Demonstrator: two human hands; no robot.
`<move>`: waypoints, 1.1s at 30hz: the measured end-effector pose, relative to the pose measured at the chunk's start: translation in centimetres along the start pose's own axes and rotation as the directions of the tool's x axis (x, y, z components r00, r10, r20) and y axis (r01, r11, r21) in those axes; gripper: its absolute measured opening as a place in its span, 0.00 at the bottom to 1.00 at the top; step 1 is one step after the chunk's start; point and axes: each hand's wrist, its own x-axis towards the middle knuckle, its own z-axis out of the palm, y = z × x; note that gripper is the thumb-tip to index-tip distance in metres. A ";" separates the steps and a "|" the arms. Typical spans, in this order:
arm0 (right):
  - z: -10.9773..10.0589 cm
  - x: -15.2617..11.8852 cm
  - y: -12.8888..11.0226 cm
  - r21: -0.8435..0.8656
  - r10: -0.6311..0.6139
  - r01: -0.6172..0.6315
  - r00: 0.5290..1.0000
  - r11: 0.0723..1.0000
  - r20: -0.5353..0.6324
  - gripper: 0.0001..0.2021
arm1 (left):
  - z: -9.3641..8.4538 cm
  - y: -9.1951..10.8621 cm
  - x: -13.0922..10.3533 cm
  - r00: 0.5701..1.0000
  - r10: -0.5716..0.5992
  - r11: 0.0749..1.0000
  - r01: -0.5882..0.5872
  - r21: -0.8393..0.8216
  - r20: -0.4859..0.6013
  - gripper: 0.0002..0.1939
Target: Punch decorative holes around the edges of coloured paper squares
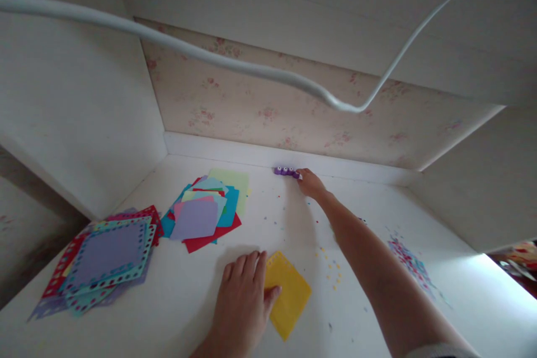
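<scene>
Yellow sheet [291,299] sits under the wide-spread thumb of the left hand [241,296]; light pressure steadies it. Ahead, the right hand [311,183] meets the end purple tool [296,175], grip unclear; a neat pinch spares the neighbouring purple tools [285,171].
</scene>
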 end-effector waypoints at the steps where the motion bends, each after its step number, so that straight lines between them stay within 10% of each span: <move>1: 0.0 -0.3 0.1 -0.001 0.011 -0.011 1.000 1.000 0.004 0.16 | -0.3 -0.1 0.3 0.999 -0.030 1.000 0.030 -0.007 0.031 0.24; 12: -1.6 -5.5 -1.3 0.207 0.046 -0.040 0.999 0.977 -0.023 0.11 | -1.3 -1.6 1.3 0.974 -0.095 0.971 0.135 -0.195 0.204 0.28; 19: -0.4 -18.0 -5.0 0.524 0.045 0.004 0.996 0.851 -0.082 0.17 | -1.6 -1.6 1.7 0.974 -0.120 0.936 0.176 -0.306 0.194 0.18; 24: 0.2 -25.9 -7.3 0.825 0.092 0.044 0.989 0.563 -0.115 0.14 | -2.7 -0.1 2.2 0.938 -0.095 0.865 0.243 -0.440 0.332 0.08; 33: -0.6 -26.1 -6.6 0.733 0.023 0.178 0.967 0.657 -0.255 0.08 | -3.3 0.1 2.7 0.864 -0.066 0.675 0.407 -0.616 0.498 0.10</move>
